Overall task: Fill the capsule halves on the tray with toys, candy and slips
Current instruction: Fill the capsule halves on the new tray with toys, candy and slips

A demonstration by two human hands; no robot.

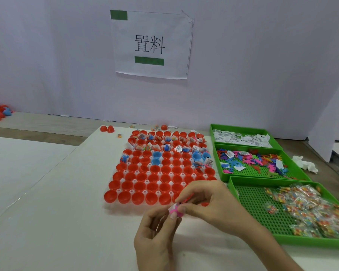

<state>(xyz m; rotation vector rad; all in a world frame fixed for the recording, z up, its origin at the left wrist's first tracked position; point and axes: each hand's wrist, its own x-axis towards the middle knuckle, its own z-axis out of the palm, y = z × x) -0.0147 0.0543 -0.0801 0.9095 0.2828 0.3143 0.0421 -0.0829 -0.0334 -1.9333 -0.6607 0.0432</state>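
Evidently mid-fill, left hand (157,231) and right hand (209,204) together pinch a pink toy (177,210) with white slip (171,208) beside the tray (114,209), next needing an empty near-row capsule half (137,198).

Bg: plain white wall panel (47,55) w/ a paper sign (151,44) printed 置料, held by green tape strips (118,15) at top-left and bottom. White tabletop (57,222) in fg, wood-tone surface (37,124) running behind it along the wall. 2nd white panel (333,124) stands at right edge; light is even and diffuse, soft shadows.
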